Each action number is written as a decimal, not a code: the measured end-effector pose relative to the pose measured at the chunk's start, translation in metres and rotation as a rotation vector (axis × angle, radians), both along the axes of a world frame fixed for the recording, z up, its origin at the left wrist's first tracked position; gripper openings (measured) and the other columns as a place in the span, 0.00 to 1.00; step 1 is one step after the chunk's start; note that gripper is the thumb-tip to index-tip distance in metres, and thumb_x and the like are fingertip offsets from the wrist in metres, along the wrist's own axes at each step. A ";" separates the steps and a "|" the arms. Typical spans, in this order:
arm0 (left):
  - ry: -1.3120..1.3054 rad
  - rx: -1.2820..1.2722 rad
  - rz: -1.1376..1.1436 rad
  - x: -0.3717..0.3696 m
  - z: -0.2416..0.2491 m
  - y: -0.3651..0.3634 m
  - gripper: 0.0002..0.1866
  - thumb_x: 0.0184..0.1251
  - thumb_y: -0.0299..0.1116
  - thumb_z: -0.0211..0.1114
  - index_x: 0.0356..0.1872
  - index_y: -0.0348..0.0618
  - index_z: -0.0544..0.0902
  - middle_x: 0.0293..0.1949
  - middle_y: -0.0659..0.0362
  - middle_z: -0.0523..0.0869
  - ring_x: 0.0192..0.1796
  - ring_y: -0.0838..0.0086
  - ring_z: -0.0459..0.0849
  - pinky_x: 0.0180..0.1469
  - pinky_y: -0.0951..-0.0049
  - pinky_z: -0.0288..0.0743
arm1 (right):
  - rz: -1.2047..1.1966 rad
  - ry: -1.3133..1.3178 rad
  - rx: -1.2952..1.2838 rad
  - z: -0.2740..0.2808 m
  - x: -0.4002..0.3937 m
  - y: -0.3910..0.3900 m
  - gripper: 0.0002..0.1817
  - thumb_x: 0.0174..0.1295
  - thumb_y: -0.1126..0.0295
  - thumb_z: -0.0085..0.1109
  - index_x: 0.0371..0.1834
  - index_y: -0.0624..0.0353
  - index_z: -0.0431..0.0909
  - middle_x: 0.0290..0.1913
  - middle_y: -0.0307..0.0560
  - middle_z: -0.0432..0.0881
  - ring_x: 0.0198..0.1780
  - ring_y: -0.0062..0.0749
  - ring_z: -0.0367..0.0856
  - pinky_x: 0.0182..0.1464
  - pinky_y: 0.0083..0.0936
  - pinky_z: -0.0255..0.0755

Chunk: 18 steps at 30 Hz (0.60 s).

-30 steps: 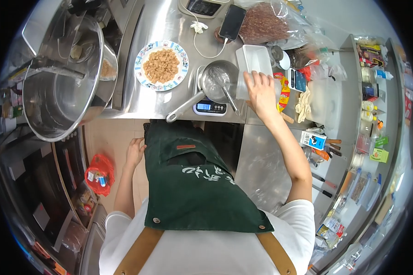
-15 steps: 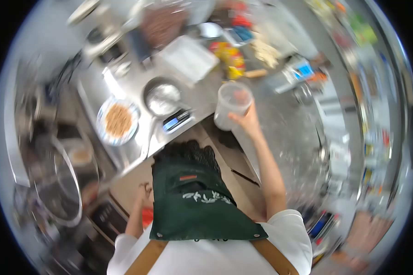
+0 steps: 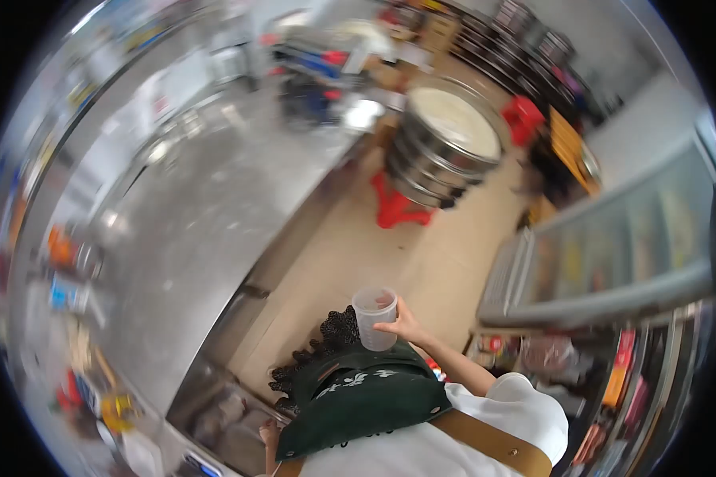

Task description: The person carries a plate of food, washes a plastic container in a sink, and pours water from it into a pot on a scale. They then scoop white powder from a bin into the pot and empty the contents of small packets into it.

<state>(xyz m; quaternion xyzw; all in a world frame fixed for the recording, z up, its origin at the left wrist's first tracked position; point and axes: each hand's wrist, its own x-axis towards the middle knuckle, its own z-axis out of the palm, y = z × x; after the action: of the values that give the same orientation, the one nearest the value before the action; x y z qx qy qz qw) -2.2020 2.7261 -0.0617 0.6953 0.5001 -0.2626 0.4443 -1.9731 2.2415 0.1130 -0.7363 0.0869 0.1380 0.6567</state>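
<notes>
My right hand (image 3: 406, 324) is wrapped round a translucent plastic measuring cup (image 3: 376, 330), held upright in front of my apron. The cup looks empty, with its open rim facing up. Low by the apron's other side is my left hand (image 3: 270, 436), partly covered by the green apron (image 3: 358, 405). Its fingers are too small and hidden to make out. The steel cabinet front is nearest to it.
A long steel worktable (image 3: 191, 230) runs along the left. Stacked steel steamers (image 3: 445, 143) stand on a red stool (image 3: 398, 207) ahead. At right is a glass-door fridge (image 3: 612, 246), with packaged goods on shelves below it. Part of a scale (image 3: 203, 467) shows at the bottom left.
My body and view have turned right, away from the counter with the scale and plate, towards the floor and steamers. The cup stays in my right hand and is now closer to my body.
</notes>
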 end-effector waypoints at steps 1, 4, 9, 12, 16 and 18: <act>-0.004 -0.043 -0.079 0.034 -0.002 -0.021 0.17 0.64 0.31 0.63 0.52 0.33 0.81 0.35 0.48 0.86 0.33 0.65 0.87 0.33 0.67 0.81 | -0.077 -0.002 -0.014 -0.003 -0.006 -0.033 0.52 0.47 0.60 0.78 0.72 0.64 0.54 0.65 0.55 0.68 0.68 0.42 0.66 0.70 0.38 0.60; -0.027 -0.157 -0.348 0.130 0.000 -0.096 0.17 0.64 0.30 0.63 0.53 0.33 0.80 0.35 0.49 0.85 0.31 0.68 0.85 0.32 0.69 0.80 | -0.281 0.019 -0.026 -0.003 -0.016 -0.110 0.53 0.48 0.59 0.78 0.73 0.64 0.53 0.65 0.55 0.68 0.68 0.42 0.66 0.69 0.38 0.61; -0.115 -0.269 -0.663 0.271 0.006 -0.232 0.18 0.66 0.29 0.62 0.54 0.33 0.78 0.36 0.51 0.85 0.28 0.72 0.83 0.29 0.72 0.79 | -0.498 -0.002 0.019 -0.016 -0.003 -0.213 0.53 0.48 0.58 0.78 0.73 0.64 0.54 0.64 0.54 0.70 0.68 0.41 0.67 0.69 0.38 0.60; -0.182 -0.314 -0.763 0.357 -0.021 -0.298 0.18 0.65 0.31 0.63 0.55 0.34 0.79 0.36 0.53 0.85 0.30 0.74 0.84 0.29 0.73 0.80 | -0.574 -0.068 0.039 -0.023 0.020 -0.271 0.53 0.48 0.58 0.79 0.72 0.63 0.54 0.64 0.54 0.71 0.67 0.41 0.67 0.69 0.38 0.61; -0.282 0.039 -1.351 0.483 -0.009 -0.450 0.24 0.64 0.45 0.64 0.55 0.39 0.80 0.45 0.48 0.86 0.47 0.61 0.86 0.49 0.63 0.80 | -0.769 -0.005 0.180 -0.033 0.035 -0.360 0.51 0.48 0.64 0.78 0.72 0.62 0.54 0.65 0.56 0.69 0.66 0.42 0.69 0.67 0.37 0.64; -0.374 -0.070 -1.699 0.530 0.004 -0.562 0.27 0.64 0.51 0.62 0.56 0.40 0.79 0.50 0.46 0.84 0.54 0.55 0.82 0.58 0.59 0.74 | -0.865 0.004 0.135 -0.029 0.043 -0.411 0.50 0.48 0.70 0.76 0.73 0.62 0.53 0.65 0.56 0.70 0.65 0.42 0.70 0.67 0.37 0.64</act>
<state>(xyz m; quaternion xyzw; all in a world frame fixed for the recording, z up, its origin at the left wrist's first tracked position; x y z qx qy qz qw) -1.6716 2.1646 -0.0575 0.8508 -0.2774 -0.4020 0.1939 -1.9299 1.8301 0.0841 -0.5874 0.3793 -0.1430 0.7005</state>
